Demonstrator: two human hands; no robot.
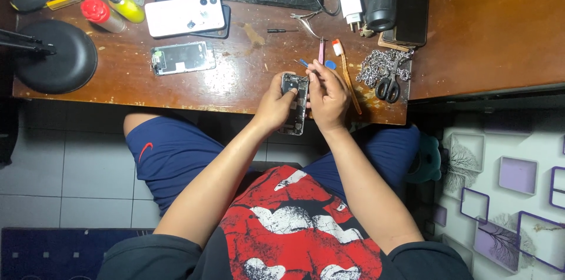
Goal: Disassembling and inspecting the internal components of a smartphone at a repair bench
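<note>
- The left hand (275, 103) was closed around an opened dark smartphone body with exposed internals (294, 105), fingers wrapped along its left side, holding it upright over the near edge of the worn brown wooden table (247, 74).
- The right hand (326, 94) was curled tight against the phone's right side, pinching a thin blue-handled tool (302, 63) at the upper end; whether the tip touched the phone could not be told, as the fingers hid it.
- The phone's lower end hung past the table's front edge, above the dark blue shorts (170, 153).
- Just beyond the hands lay a pink slim tool (321, 50) and an orange-handled toothbrush (346, 71), close to the right hand's knuckles.
- Right of those, a heap of silver metal chain (376, 63) with small black-handled scissors (387, 87) crowded the table's right corner.
- To the left, a detached phone screen panel (182, 57) lay flat, well apart from the hands, with bare wood between.
- Farther back sat a white smartphone lying back-up (185, 15) and a small black screwdriver (282, 30).
- A round black lamp base (56, 56) filled the left end, overhanging the front edge slightly.
</note>
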